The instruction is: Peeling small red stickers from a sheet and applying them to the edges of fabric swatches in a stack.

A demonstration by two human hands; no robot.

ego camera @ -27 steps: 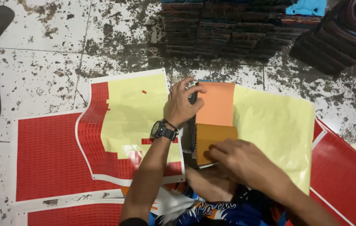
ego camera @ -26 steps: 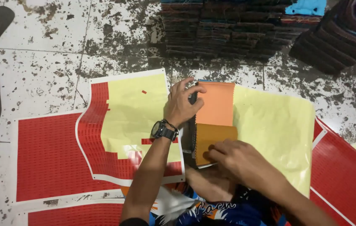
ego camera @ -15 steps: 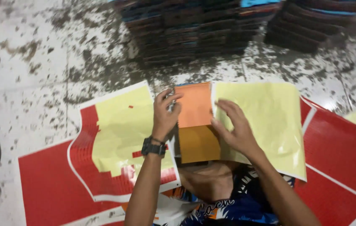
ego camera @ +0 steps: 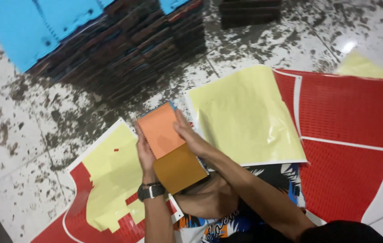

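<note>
I hold a notebook between both hands, above my lap and raised off the floor. Its upper cover is light orange, its lower part a darker mustard orange; a wire spiral runs along its left edge, and a blue layer shows at its top corner.

My left hand lies along the spiral edge, fingers pointing up and pressed against the book's side. A black watch sits on that wrist. My right hand lies flat against the book's right edge, fingers extended, thumb side toward the cover. Both hands are closed flat onto the notebook, clamping it from either side; neither is curled into a fist.

To the left, below the book, a yellow sheet lies on a red sheet with a white border. To the right, a larger yellow sheet lies slightly curled, its right edge overlapping a red perforated sheet crossed by white lines.

Beyond the notebook, dark stacks stand on the speckled floor, with a blue panel lying across the top of them.
</note>
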